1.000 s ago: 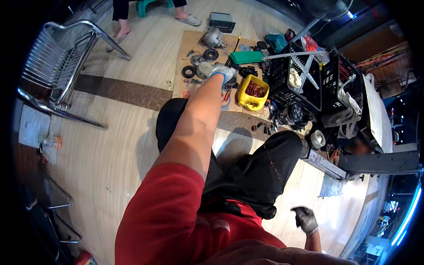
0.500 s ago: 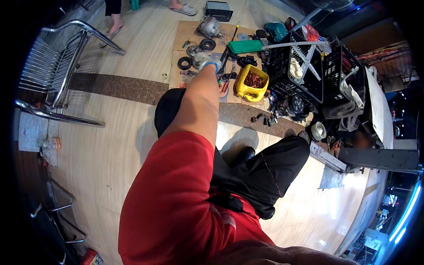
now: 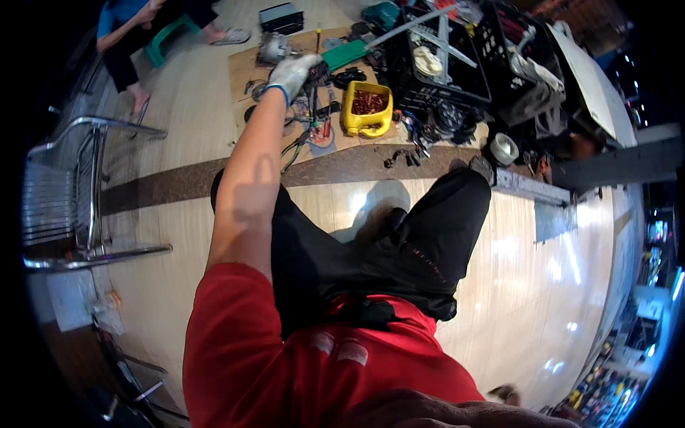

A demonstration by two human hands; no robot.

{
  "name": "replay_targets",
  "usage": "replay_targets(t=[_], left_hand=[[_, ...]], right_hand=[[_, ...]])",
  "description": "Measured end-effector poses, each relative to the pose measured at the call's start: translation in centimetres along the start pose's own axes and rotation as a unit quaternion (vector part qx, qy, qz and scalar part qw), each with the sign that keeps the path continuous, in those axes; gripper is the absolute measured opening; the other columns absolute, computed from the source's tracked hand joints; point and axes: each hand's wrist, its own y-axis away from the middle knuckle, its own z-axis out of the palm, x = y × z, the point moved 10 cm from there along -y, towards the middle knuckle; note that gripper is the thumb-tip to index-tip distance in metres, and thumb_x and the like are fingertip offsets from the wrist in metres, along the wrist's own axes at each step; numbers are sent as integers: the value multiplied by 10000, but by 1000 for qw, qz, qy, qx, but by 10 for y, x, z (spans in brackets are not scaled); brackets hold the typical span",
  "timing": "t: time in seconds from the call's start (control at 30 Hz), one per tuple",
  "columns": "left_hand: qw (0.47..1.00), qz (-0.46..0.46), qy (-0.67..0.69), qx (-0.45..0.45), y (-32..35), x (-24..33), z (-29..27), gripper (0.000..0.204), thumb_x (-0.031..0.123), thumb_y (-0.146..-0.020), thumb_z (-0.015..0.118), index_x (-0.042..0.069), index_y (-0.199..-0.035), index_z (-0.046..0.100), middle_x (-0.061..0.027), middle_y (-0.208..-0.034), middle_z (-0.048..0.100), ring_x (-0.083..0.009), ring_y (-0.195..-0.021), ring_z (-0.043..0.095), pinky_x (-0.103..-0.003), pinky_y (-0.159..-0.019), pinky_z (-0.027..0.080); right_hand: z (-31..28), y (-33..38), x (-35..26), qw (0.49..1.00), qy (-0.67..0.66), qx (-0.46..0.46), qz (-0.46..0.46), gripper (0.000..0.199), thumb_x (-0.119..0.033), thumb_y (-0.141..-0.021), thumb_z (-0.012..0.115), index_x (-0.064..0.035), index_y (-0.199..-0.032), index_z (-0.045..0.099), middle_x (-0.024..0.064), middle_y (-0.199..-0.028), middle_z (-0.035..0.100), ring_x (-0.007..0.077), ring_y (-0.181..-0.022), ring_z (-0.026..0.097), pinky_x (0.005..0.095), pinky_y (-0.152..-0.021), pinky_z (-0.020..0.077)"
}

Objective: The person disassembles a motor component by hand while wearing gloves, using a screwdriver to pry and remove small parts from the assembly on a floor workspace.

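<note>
My left hand (image 3: pixel 291 74), in a whitish glove with a blue cuff, reaches over a flattened cardboard sheet (image 3: pixel 246 80) of mechanical parts. Its fingers curl at a dark roundish part (image 3: pixel 320 74); blur hides how they meet it. Just beyond lies a grey metal motor-like part (image 3: pixel 274 49). A long green case (image 3: pixel 344 55) is right of the fingers. Nearer to me are pliers (image 3: pixel 292 151) with dark handles and a small red tool (image 3: pixel 326 128). A cut-open yellow jug (image 3: pixel 349 118) with reddish-brown small pieces stands to the right. My right hand is out of view.
Black plastic crates (image 3: pixel 446 89) with pale bars and cloths stand at the right. Loose dark parts (image 3: pixel 407 158) and a white fan wheel (image 3: pixel 504 148) lie nearby. A metal chair (image 3: pixel 96 192) stands left. Another person sits on a green stool (image 3: pixel 170 39) at the far left.
My view has turned, so the scene sits farther left. My left hand has moved farther over the cardboard, from the round parts toward the green case.
</note>
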Motion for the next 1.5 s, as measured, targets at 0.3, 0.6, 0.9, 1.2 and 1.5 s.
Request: replay_targets(t=[0.3,0.6,0.9,1.2,1.5], left_hand=[[997,46,3,56,97,62,-32,569,446,-861,675,12,-1229,660,-147,-1166,691,-194,-1050,656,-294,-892,493],[972,-11,-233,33,134,-54,3,619,523,-821,652,19,-1180,672,-250,-1168,672,-387,-1092,644,-446,-917,495],[992,-18,-124,-4,147,-66,22,493,492,-884,620,155,-1241,661,-278,-1189,646,-418,-1112,629,-434,-977,495],[991,107,-32,79,157,26,40,525,432,-881,675,-10,-1164,687,-201,-1147,704,-294,-1068,668,-383,-949,497],[995,11,34,89,144,-4,35,512,396,-877,718,-36,-1149,678,-171,-1031,726,-255,-928,679,-342,-870,510]], right_hand=[[-484,125,-335,709,-417,425,-379,386,-143,-990,616,-13,-1351,575,117,-1293,640,205,-1171,602,332,-1003,480],[-542,301,-743,706,-81,219,-669,641,-497,-929,602,-100,-1427,523,212,-1340,608,329,-1199,620,393,-982,506],[-509,295,-798,651,-148,170,-725,586,-492,-914,614,-68,-1317,595,240,-1304,614,387,-1233,571,444,-1041,451],[-475,256,-823,664,-329,-198,-641,282,-273,-966,597,-36,-1090,686,74,-802,670,185,-672,618,337,-630,505],[-461,297,-806,416,-57,308,-854,316,-124,-857,645,-40,-1162,650,199,-974,669,390,-819,669,447,-736,539]])
